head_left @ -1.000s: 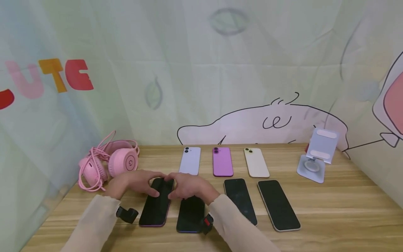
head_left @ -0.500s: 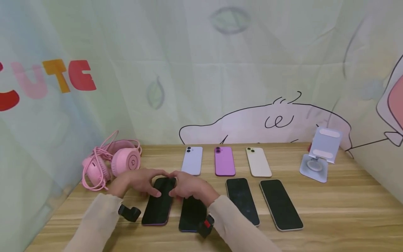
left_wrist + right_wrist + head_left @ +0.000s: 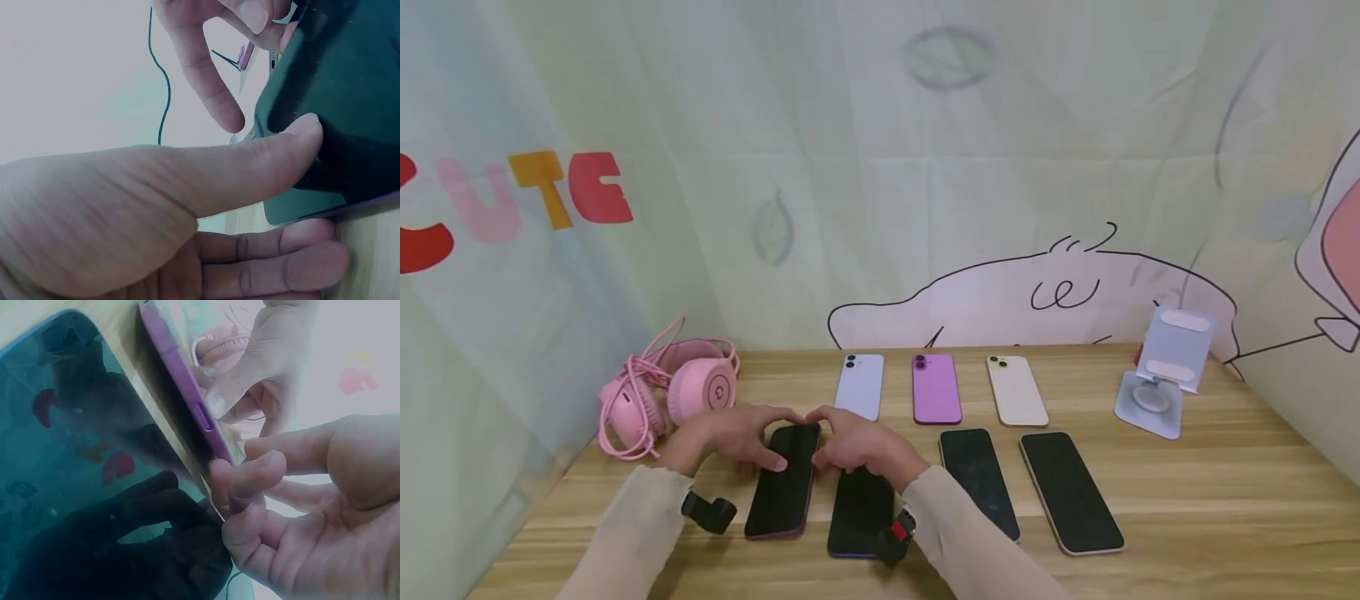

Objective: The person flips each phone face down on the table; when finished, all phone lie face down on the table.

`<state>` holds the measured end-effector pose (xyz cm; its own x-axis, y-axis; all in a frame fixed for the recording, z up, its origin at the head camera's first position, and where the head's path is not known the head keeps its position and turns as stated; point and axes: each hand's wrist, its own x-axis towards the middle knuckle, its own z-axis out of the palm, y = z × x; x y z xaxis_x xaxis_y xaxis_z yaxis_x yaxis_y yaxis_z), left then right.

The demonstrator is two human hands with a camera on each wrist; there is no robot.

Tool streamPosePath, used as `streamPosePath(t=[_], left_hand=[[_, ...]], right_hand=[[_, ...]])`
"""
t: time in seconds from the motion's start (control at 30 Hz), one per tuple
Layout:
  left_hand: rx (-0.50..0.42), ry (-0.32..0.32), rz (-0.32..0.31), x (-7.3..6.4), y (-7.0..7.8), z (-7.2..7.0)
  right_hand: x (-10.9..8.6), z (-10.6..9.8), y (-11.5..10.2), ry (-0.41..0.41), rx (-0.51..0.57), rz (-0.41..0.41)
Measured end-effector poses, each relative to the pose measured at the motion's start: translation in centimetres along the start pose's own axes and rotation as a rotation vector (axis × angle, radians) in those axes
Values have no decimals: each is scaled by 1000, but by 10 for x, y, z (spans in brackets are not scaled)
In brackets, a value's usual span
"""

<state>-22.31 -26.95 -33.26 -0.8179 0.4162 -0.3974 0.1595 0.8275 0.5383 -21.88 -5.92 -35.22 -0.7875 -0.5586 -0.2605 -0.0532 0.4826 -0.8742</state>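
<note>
A black-screened smartphone with a purple edge point(image 3: 781, 492) lies face up at the left of the front row. My left hand point(image 3: 743, 435) grips its upper left part, the thumb point(image 3: 303, 134) on the glass and the other fingers low beside the edge. At the upper right corner, my right hand point(image 3: 861, 446) holds the phone with bent fingers; the fingertips point(image 3: 220, 475) meet the purple side point(image 3: 181, 375). Both index fingers come together beyond the top end. Under my right hand and wrist lies a second smartphone with a blue edge point(image 3: 859, 521), partly hidden.
Two more face-up phones lie to the right, a dark one point(image 3: 979, 483) and a white-edged one point(image 3: 1071, 492). Behind stand out a pale blue phone point(image 3: 860, 387), a purple phone point(image 3: 936, 390) and a cream phone point(image 3: 1017, 392), backs up. Pink headphones point(image 3: 700, 392) and a folding stand point(image 3: 1172, 350) flank them.
The purple-edged phone has shifted slightly right, closer to the blue-edged one, with both hands on it. The head view has also shifted a little.
</note>
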Motion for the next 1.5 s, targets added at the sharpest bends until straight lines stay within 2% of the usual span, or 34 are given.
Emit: streamPosePath(t=[0.2,0.33,0.57,0.67,1.03,1.3,1.5], left_hand=[[-99,-5,38,0,-1,1],[-161,-29,77,1,0,0],[-251,-72,193,2,-1,-1],[-271,-84,217,2,0,-2],[-328,-104,198,-3,9,-4],[-312,-93,206,-1,8,-5],[-321,-92,183,-2,10,-6]], right_hand=[[-1,-7,-4,40,46,-11],[-1,-13,-4,28,67,-22],[-1,-18,-5,19,139,-51],[-1,-18,-5,22,162,-60],[2,-16,-7,51,179,-91],[5,-13,-8,82,115,-110],[5,-9,-7,115,114,-128]])
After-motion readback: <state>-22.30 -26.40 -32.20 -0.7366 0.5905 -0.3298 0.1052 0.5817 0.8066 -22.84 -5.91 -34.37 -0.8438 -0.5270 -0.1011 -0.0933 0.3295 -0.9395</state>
